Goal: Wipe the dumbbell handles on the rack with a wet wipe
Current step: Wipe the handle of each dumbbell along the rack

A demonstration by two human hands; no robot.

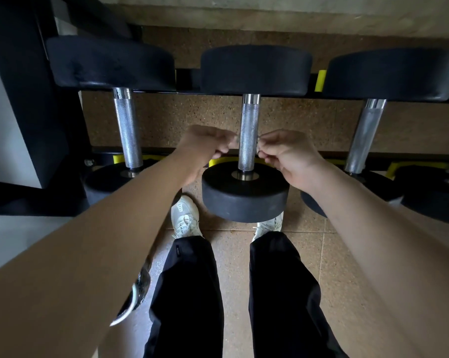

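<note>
on the rack (187, 80), middle dumbbell handle (248, 133): left hand (205, 146) at its 9 o'clock, right hand (288, 156) at 3 o'clock, fingers curled, cannot tell what either holds.

1. Gym / weights rm, going by the kit.
2. Row of dumbbells (245, 197) racked side by side, each w/ thick black round heads & knurled chrome handles (127, 127).
3. The rack (332, 154) is black steel: one rail near, one far, w/ yellow saddles (321, 80) btwn the heads and a heavy black upright (19, 73) at left.
4. Floor (308, 254) is speckled tan tile w/ visible seams. Same speckled surface shows under & behind the rack.
5. Person's clothes fit the place: pale trainers (184, 217) & loose black trousers (187, 293), feet right by the near rail.
6. Light is dim, esp. at left.
</note>
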